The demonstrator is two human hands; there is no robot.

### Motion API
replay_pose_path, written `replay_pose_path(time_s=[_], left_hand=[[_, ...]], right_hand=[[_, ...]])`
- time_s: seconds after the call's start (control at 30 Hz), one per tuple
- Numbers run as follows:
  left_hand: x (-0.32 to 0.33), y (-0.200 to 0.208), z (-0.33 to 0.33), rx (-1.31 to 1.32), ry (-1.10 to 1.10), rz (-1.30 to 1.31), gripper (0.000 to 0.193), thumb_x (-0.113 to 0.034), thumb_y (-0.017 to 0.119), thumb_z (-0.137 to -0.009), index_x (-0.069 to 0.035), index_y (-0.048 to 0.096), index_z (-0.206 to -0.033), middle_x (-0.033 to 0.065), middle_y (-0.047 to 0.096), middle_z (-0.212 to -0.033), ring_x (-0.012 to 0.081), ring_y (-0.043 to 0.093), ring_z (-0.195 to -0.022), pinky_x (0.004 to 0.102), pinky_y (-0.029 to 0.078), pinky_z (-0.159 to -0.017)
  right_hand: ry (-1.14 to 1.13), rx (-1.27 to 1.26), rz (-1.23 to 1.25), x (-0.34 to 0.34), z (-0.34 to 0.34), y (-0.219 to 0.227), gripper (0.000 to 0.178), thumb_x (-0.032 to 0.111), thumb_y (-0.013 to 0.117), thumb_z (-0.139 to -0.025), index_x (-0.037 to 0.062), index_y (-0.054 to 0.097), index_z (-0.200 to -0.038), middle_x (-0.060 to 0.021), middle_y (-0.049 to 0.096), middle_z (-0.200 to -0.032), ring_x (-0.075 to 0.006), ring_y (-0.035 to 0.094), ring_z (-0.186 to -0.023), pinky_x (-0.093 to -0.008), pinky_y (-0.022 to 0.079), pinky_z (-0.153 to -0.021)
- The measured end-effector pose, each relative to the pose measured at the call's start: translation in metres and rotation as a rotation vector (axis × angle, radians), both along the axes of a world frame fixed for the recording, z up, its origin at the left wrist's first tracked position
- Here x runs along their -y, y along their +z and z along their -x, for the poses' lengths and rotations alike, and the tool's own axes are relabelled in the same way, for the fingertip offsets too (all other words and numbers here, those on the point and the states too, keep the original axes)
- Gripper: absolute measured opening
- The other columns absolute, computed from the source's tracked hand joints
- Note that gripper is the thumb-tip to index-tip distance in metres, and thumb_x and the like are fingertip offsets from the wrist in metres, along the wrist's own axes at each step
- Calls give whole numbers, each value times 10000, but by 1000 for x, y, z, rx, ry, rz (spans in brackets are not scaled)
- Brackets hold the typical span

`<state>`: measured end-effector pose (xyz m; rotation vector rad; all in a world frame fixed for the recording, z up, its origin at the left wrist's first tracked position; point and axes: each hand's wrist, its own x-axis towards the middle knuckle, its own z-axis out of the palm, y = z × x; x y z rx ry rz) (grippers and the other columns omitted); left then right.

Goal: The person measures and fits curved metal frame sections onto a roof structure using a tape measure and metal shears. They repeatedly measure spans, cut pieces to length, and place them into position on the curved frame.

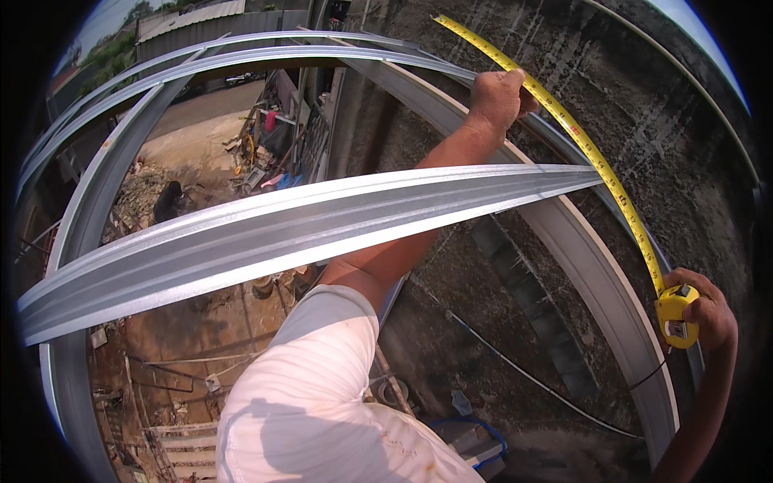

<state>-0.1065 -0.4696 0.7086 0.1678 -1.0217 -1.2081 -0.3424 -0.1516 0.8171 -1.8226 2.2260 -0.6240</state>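
My right hand (713, 318) grips the yellow case of a tape measure (678, 315) at the far right. From it the yellow blade runs up and leftward along a metal channel beside the dark wall. The fingers of my left hand (498, 103) are closed at the blade, some way short of its free end, which sticks out beyond them. My left arm, in a white sleeve, passes under a wide silvery metal purlin (306, 217). That purlin crosses the view and its right end reaches the blade. A pale sloping beam (592, 253) lies below and between my hands.
More thin metal purlins (266, 55) span the far side, over a sloping beam (121, 177) at left. Far below lies bare ground (217, 330) with rubble and timber. A rough dark wall (652, 105) rises on the right. A blue-rimmed container (475, 443) sits low down.
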Motion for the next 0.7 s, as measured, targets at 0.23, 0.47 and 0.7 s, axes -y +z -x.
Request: replay_pose_path(time_s=[0.23,0.47,0.7], left_hand=[[114,1,-11,83,281,-427,195,-138,510,-867,38,591,-846,109,624,-650,151,564,-452,288,470,-425],[222,-20,-56,313,590,-632,233,-105,546,-811,68,656,-922,234,682,-890,302,700,-763,359,566,-662],[235,-22,-67,322,652,-693,167,-66,560,-846,64,633,-920,184,693,-815,251,699,-624,332,569,-526]], right_hand=[[-73,-106,-39,21,7,-1,799,272,549,-418,-8,566,-1166,-160,578,-940,-254,607,-815,-326,500,-699],[-299,-141,-11,-40,20,-26,833,275,555,-397,-19,573,-1176,-202,551,-1182,-310,565,-1067,-345,450,-919],[-189,-131,-16,-54,19,-21,811,252,600,-479,-72,527,-1219,-202,522,-1247,-299,515,-1161,-353,363,-1013]])
